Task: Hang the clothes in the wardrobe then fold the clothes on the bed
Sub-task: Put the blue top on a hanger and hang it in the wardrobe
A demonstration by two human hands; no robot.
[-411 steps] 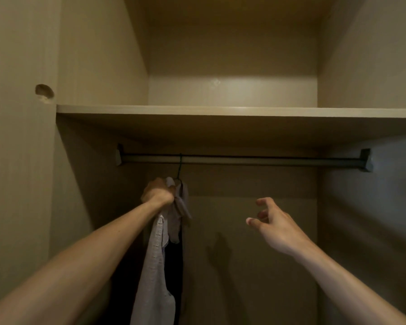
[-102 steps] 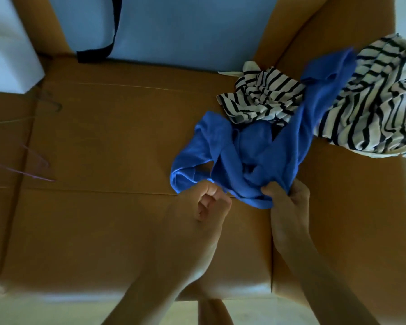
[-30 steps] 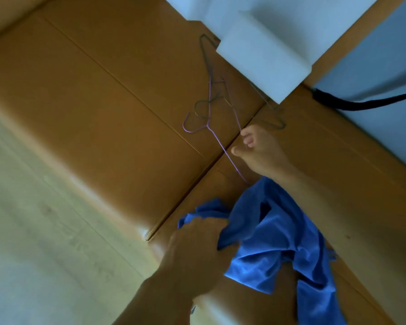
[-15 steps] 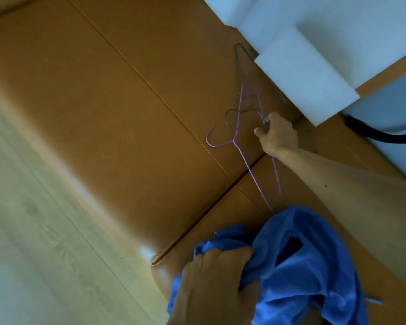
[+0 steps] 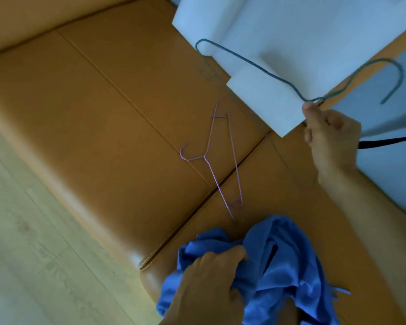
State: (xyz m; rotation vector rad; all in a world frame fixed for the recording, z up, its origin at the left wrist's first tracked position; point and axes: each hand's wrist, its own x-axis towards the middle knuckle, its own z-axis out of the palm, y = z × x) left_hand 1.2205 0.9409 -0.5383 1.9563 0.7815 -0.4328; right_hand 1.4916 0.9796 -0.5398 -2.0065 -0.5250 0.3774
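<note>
Tan leather bench (image 5: 103, 127) (stitched seams), pale wood floor (image 5: 33, 266) — white bedding (image 5: 291, 31) beyond, dim light

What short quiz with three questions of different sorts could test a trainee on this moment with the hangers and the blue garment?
1. True or false: the right hand holds the teal wire hanger lifted off the bench.
2. Which hand grips the blue garment? A. the left hand B. the right hand C. neither
3. Fill in: the purple wire hanger lies on the tan leather ____.

Key: 1 true; 2 A; 3 bench.
</note>
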